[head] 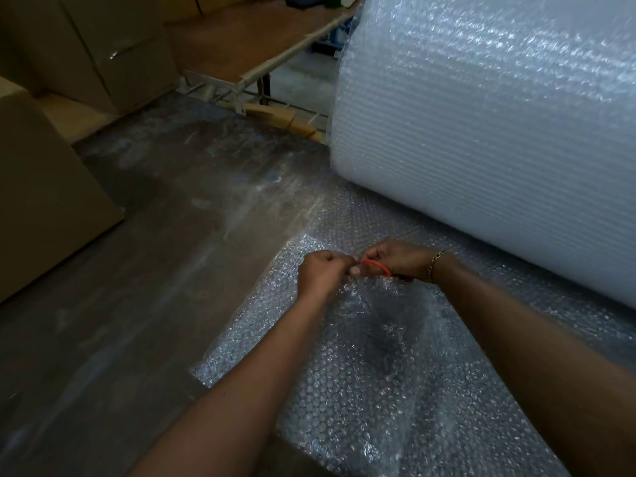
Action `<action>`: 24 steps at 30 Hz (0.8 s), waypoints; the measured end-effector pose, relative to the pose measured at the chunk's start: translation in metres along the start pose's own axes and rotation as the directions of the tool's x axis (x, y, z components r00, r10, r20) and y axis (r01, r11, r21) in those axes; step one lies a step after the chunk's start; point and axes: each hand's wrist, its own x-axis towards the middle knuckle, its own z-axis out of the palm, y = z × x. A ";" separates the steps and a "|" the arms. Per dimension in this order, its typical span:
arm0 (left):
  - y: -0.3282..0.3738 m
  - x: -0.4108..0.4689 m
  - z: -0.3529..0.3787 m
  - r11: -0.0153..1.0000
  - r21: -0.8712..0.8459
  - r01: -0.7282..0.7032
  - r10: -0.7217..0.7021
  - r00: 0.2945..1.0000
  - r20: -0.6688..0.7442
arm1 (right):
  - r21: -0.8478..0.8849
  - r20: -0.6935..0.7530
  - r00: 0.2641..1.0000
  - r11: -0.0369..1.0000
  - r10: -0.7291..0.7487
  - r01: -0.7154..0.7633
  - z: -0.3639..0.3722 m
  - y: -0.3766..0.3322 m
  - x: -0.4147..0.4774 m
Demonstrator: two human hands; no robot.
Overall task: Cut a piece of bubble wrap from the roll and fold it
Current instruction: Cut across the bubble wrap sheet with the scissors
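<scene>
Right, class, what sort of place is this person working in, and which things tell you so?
Probably a warehouse or packing room: a huge bubble wrap roll rests on the floor, plain cardboard boxes are stacked at the left, and a long metal-framed table stands behind.

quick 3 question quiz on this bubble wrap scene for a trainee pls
1. True or false: the left hand pinches the bubble wrap sheet.
2. What grips the orange-handled tool? A) left hand B) right hand C) neither
3. Fill in: the big roll lies to the ____ of the hands.
Key: 1 true; 2 B; 3 right.
</scene>
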 end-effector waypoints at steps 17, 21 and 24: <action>-0.013 -0.006 -0.002 0.980 0.100 -0.170 0.179 0.981 -0.078 | 0.026 0.123 0.992 0.999 0.040 -0.044 -0.008 0.012 -0.011; -0.016 -0.006 -0.001 0.979 0.096 -0.182 0.190 0.979 -0.078 | 0.026 0.106 0.994 1.000 -0.006 0.004 -0.006 0.006 -0.011; -0.017 -0.006 0.000 0.979 0.093 -0.181 0.188 0.979 -0.076 | 0.086 0.083 0.996 0.996 -0.017 0.010 -0.002 0.010 -0.006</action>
